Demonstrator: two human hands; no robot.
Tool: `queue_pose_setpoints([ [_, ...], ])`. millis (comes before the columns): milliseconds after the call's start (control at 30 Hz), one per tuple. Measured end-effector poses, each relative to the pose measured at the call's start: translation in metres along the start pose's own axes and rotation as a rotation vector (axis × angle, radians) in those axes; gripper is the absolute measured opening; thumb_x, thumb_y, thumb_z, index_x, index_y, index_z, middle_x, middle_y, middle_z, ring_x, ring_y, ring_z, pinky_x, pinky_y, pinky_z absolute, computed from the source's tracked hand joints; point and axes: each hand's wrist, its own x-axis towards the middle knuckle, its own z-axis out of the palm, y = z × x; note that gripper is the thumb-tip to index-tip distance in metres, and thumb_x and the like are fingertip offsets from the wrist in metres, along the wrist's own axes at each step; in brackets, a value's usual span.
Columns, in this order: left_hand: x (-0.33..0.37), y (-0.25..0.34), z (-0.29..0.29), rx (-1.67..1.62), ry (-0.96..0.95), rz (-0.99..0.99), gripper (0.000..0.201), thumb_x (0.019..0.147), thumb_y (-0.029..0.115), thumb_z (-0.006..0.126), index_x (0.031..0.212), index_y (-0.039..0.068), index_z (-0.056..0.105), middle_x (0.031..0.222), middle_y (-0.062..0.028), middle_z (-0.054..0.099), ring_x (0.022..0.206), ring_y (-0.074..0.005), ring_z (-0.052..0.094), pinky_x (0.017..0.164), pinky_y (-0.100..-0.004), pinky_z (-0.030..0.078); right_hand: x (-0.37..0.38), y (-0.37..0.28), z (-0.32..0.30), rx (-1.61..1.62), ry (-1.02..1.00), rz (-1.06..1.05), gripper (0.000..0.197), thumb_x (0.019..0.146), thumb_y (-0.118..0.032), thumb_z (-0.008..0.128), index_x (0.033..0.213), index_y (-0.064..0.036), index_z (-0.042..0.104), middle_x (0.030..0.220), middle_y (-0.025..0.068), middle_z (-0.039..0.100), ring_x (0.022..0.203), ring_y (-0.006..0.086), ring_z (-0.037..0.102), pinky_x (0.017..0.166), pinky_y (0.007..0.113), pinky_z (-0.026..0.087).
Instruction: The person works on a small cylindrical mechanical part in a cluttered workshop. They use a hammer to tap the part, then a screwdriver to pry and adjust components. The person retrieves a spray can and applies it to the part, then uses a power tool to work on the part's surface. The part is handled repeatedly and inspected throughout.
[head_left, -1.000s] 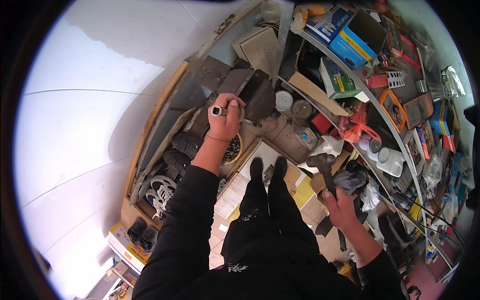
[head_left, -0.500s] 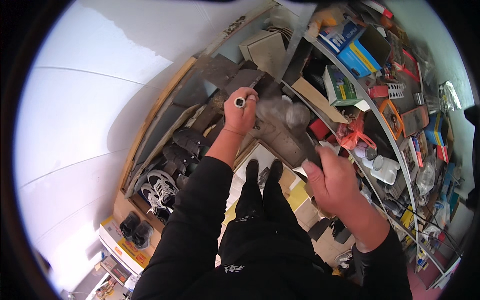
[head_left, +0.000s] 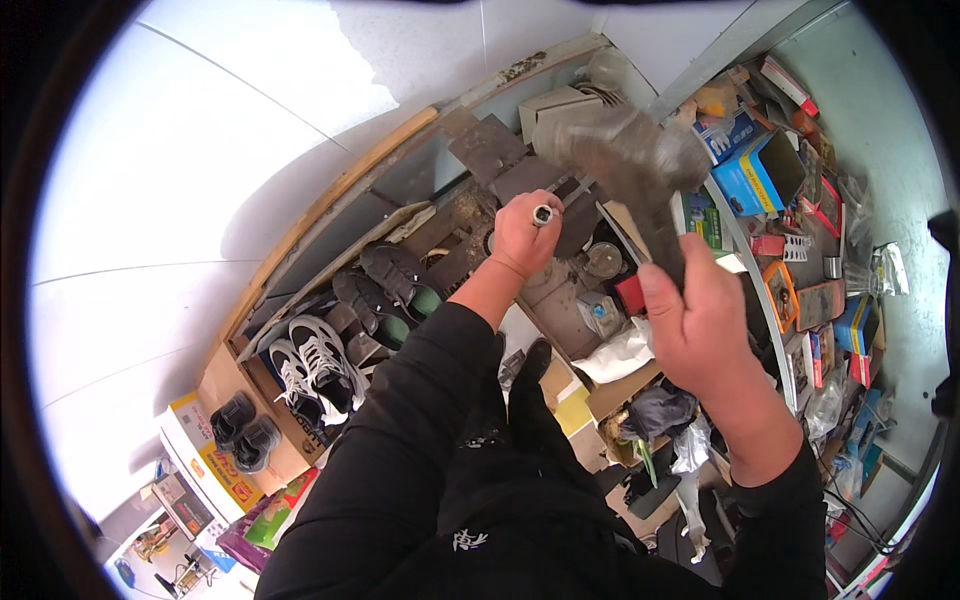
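Observation:
My right hand (head_left: 705, 320) is wrapped around the handle of a hammer (head_left: 658, 205), thumb along its side. The hammer is raised, its broad head smeared by motion above the dark metal bench. My left hand (head_left: 522, 240) is closed in a fist around a metal tool with a round, hollow socket-like end (head_left: 542, 215) pointing up at me. The tool's lower part is hidden by the fist, so its full kind does not show. Beneath that fist lie dark metal plates (head_left: 490, 150) on the bench, next to a wooden-edged wall panel.
Black shoes (head_left: 395, 285) and white-and-black sneakers (head_left: 325, 365) line the left side. A shelf packed with boxes, including a blue box (head_left: 755, 180), curves along the right. Below my right hand, an open cardboard box (head_left: 620, 395) holds bags and scraps.
The hammer has swung up and away from the left fist, its head now higher. Both hands appear higher and further right as the view shifts; their grips are the same.

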Motion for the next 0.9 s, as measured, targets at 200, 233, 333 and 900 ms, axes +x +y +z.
queue_pose_setpoints([
  [200,0.001,0.002,0.000,0.049,0.025,-0.013,0.013,0.096,0.018,0.071,0.105,0.010,0.076,0.100,-0.0198,0.076,0.096,-0.0488,0.070,0.083,-0.0561,0.056,0.003,0.032,0.029,-0.259,-0.264,0.050,0.032,0.111,-0.032,0.067,0.103,-0.0036,0.056,0.071,0.0226,0.068,0.069,0.0480,0.070,0.061,0.059,0.054],
  [233,0.000,0.004,-0.001,0.072,-0.005,-0.025,0.013,0.096,0.019,0.072,0.105,0.009,0.076,0.100,-0.0208,0.075,0.096,-0.0498,0.069,0.083,-0.0565,0.056,-0.001,0.032,0.031,-0.212,-0.225,0.050,0.031,0.111,-0.032,0.068,0.103,-0.0036,0.056,0.070,0.0226,0.068,0.069,0.0480,0.070,0.061,0.059,0.054],
  [333,0.002,0.005,0.001,0.002,0.034,0.032,0.015,0.096,0.019,0.071,0.105,0.009,0.076,0.100,-0.0226,0.075,0.097,-0.0518,0.068,0.084,-0.0576,0.056,-0.005,0.027,0.032,-0.219,-0.242,0.067,0.032,0.111,-0.032,0.068,0.103,-0.0037,0.057,0.071,0.0225,0.068,0.069,0.0479,0.071,0.061,0.059,0.054],
  [900,0.000,-0.002,0.007,-0.012,0.087,0.052,0.013,0.095,0.014,0.070,0.106,0.006,0.071,0.096,-0.0202,0.072,0.093,-0.0495,0.067,0.081,-0.0539,0.056,-0.011,0.007,0.014,-0.090,-0.225,0.195,0.034,0.111,-0.033,0.068,0.105,-0.0010,0.059,0.077,0.0230,0.070,0.075,0.0499,0.071,0.066,0.060,0.053],
])
